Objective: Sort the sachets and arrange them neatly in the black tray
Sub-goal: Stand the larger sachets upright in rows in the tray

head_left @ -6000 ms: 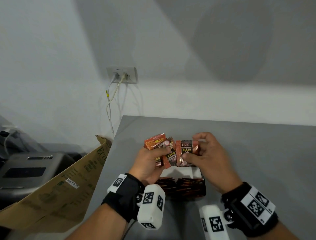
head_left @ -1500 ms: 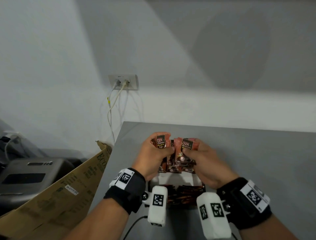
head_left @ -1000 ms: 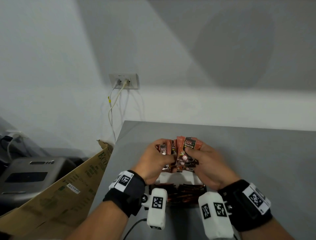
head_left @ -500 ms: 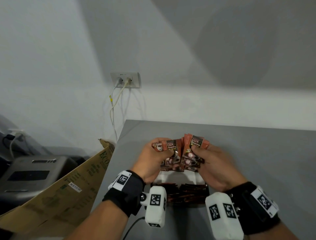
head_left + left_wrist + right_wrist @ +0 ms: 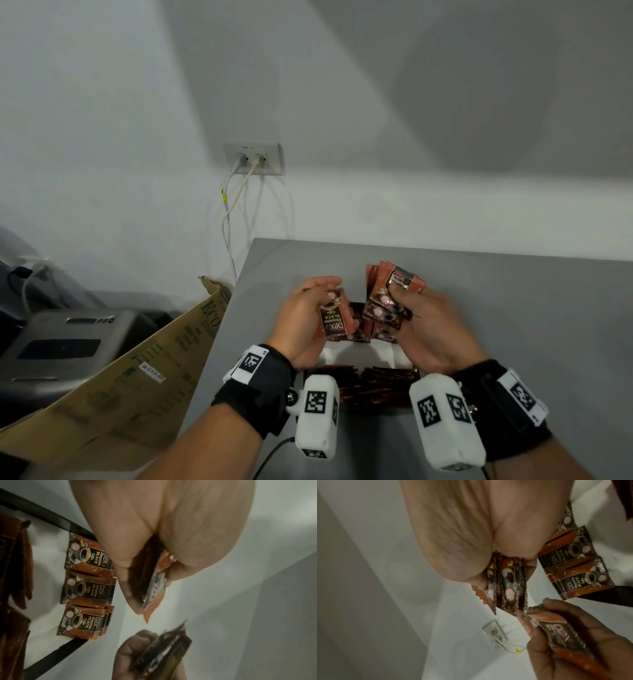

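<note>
Both hands hover over the black tray (image 5: 51, 516), which has a white floor (image 5: 363, 354). My left hand (image 5: 325, 296) pinches a single orange-and-black D2X coffee sachet (image 5: 336, 323), label upside down. A fanned bundle of several sachets (image 5: 385, 301) sits gripped in my right hand (image 5: 399, 296), a little apart from the left. In the left wrist view, three short stacks of matching sachets (image 5: 85, 592) lie in a row at the tray's far side. Dark brown sachets (image 5: 373, 385) fill the tray's near side, partly hidden by the wrist cameras.
The grey table (image 5: 513, 329) ends just left of my left hand. Beyond that edge stand a cardboard box (image 5: 137, 363) and a grey machine (image 5: 61, 346). A wall socket (image 5: 255, 159) with two cables hangs behind the table's corner.
The hands have drawn apart. My left hand has pulled one sachet off the bundle and turned it label down toward the tray. The right hand keeps the remaining sachets.
</note>
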`<state>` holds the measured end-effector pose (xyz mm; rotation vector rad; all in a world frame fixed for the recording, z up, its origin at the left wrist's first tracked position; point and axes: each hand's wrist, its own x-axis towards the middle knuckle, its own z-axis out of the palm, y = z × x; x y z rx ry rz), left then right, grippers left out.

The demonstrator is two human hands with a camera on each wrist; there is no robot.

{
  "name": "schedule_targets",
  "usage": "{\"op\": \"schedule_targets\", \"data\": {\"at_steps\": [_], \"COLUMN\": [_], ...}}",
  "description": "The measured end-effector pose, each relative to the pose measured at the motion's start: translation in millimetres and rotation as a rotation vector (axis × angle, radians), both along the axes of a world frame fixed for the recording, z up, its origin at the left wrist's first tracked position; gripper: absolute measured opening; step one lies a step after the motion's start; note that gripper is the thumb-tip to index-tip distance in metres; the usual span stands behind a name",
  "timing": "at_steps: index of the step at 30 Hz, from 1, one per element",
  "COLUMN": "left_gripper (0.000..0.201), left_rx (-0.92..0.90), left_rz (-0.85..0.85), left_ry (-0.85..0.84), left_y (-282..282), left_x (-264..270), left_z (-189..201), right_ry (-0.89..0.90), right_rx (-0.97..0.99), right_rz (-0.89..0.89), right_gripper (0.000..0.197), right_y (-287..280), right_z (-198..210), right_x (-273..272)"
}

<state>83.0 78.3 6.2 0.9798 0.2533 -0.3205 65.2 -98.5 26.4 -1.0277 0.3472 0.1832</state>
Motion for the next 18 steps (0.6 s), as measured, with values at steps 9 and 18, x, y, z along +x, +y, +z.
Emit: {"op": "schedule_targets", "data": {"at_steps": [9,18], "left_gripper": [0.051,0.045], "left_rx": [0.045,0.066], "left_rz": [0.133,0.048], "left_ry": [-0.082,-0.099], "left_y": [4.4,-7.4], "left_x": [2.5,-1.6], "left_z": [4.5,0.6], "right_ry": [-0.033,-0.082], "right_rx": [0.059,-0.100], "right_rz": [0.048,0.064], "right_gripper": [0.036,0.026], "right_y": [-2.7,16.4], "right_z": [-6.1,-5.1], "right_x": [-8.2,-0.2]}}
